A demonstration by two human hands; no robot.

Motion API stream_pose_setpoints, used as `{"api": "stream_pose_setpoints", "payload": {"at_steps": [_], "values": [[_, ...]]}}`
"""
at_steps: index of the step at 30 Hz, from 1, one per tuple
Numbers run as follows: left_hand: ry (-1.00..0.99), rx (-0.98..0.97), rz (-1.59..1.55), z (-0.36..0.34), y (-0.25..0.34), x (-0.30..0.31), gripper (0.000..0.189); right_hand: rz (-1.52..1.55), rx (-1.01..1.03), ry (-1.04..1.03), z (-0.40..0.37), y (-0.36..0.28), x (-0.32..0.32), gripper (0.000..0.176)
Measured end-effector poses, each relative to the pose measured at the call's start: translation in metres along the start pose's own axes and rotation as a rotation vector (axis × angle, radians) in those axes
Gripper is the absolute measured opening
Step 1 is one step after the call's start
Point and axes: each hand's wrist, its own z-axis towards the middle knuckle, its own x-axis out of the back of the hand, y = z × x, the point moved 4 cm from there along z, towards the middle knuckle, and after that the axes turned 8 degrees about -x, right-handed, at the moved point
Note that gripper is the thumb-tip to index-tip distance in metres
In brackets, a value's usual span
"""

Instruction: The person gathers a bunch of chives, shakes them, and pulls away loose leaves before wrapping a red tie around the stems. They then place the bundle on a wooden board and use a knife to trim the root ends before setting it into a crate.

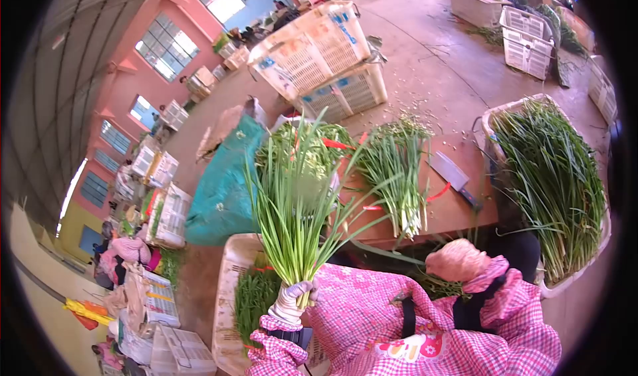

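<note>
My left hand [290, 303], in a pale glove, is closed around the lower stems of a bunch of long chive-like greens [292, 223]. The leaves fan upward and hide part of the board behind. My right hand [457, 260] is curled, low in front of the board, near some loose green leaves [446, 287]; whatever its fingers may hold is hidden. On the reddish-brown board [465, 211] lies another pile of greens [397, 177], stems toward me. To its right rests a cleaver [455, 179] with a dark handle, beside red ties [438, 191].
At right stands a white crate [547, 288] heaped with greens [550, 183]. Another crate [226, 296] with greens is by my left arm. A teal sack [226, 187] leans left of the board. Stacked crates [312, 47] stand beyond it, and people [129, 251] sit far left.
</note>
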Motion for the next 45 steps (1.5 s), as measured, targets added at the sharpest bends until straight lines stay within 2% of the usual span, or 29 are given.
{"api": "stream_pose_setpoints", "payload": {"at_steps": [3,5,7,8,9,10,11,13,14,15,17,19,21,23,25,26,28,29,31,33,35,37,38,40,43,44,45], "values": [[-0.030,-0.049,0.128,-0.009,0.040,0.001,0.021,-0.153,0.003,-0.182,0.038,0.005,-0.078,0.024],[-0.013,-0.062,0.267,-0.020,0.065,0.008,0.020,-0.155,-0.127,-0.326,0.053,0.022,-0.135,0.025],[0.088,-0.080,0.342,-0.033,0.084,0.011,0.019,-0.230,-0.261,-0.606,0.080,0.093,-0.289,0.026],[0.105,-0.134,0.371,-0.039,0.096,0.003,0.019,0.230,0.171,-0.843,0.100,0.126,-0.377,0.023],[0.122,-0.187,0.399,-0.045,0.107,-0.007,0.019,0.768,0.481,-1.274,0.110,0.160,-0.450,0.022],[0.159,-0.184,0.412,-0.052,0.115,-0.012,0.018,0.754,0.500,-1.274,0.120,0.155,-0.448,0.022],[0.210,-0.108,0.444,-0.060,0.116,0.001,0.029,0.532,0.295,-1.104,0.130,0.160,-0.455,0.022],[0.213,-0.114,0.473,-0.069,0.116,0.016,0.029,0.122,-0.099,-0.730,0.107,0.152,-0.443,0.023],[0.219,-0.112,0.477,-0.073,0.116,0.018,0.029,-0.073,-0.292,-0.529,0.078,0.136,-0.415,0.023],[0.241,-0.108,0.479,-0.077,0.115,0.019,0.029,-0.100,-0.311,-0.508,0.063,0.070,-0.264,0.028],[0.261,-0.097,0.477,-0.080,0.114,0.016,0.029,0.024,-0.241,-0.377,0.070,0.035,-0.177,0.031],[0.246,-0.088,0.411,-0.080,0.113,0.010,0.024,0.230,-0.115,-0.340,0.080,0.025,-0.137,0.037],[0.236,-0.040,0.414,-0.079,0.111,0.003,0.027,0.440,0.020,-0.191,0.075,0.002,-0.072,0.033],[0.231,-0.013,0.484,-0.075,0.110,-0.012,0.027,0.704,0.062,-0.084,0.067,-0.021,-0.015,0.027],[0.226,0.024,0.509,-0.072,0.102,-0.007,0.026,0.917,0.097,-0.046,0.056,-0.043,0.037,0.023],[0.195,0.054,0.465,-0.070,0.094,0.000,0.027,0.921,0.086,-0.045,0.049,-0.050,0.057,0.023],[0.184,0.131,0.434,-0.068,0.087,0.004,0.032,1.019,0.298,0.110,0.033,-0.064,0.102,0.021],[0.176,0.140,0.433,-0.068,0.084,0.003,0.032,1.022,0.286,0.112,0.027,-0.067,0.115,0.021],[0.140,0.163,0.410,-0.065,0.077,0.000,0.034,0.965,0.389,0.292,0.015,-0.072,0.142,0.022],[0.119,0.184,0.446,-0.063,0.075,-0.008,0.035,0.693,0.391,0.622,0.019,-0.077,0.152,0.024],[0.010,0.188,0.522,-0.058,0.073,-0.018,0.035,0.564,0.364,0.849,0.030,-0.075,0.146,0.027],[-0.011,0.239,0.534,-0.057,0.069,-0.022,0.037,0.275,0.215,0.711,0.044,-0.072,0.140,0.025],[-0.008,0.262,0.580,-0.057,0.069,-0.023,0.038,0.272,0.193,0.717,0.049,-0.066,0.132,0.025],[0.036,0.292,0.607,-0.055,0.073,-0.033,0.043,0.067,0.172,0.603,0.057,-0.059,0.115,0.017],[0.084,0.259,0.755,-0.051,0.082,-0.037,0.043,0.171,0.231,0.646,0.038,-0.048,0.104,0.012],[0.030,0.212,0.902,-0.047,0.086,-0.037,0.047,0.163,0.239,0.665,0.033,-0.045,0.095,0.013],[0.027,0.218,0.901,-0.041,0.087,-0.038,0.047,0.165,0.235,0.662,0.026,-0.043,0.089,0.013]]}}
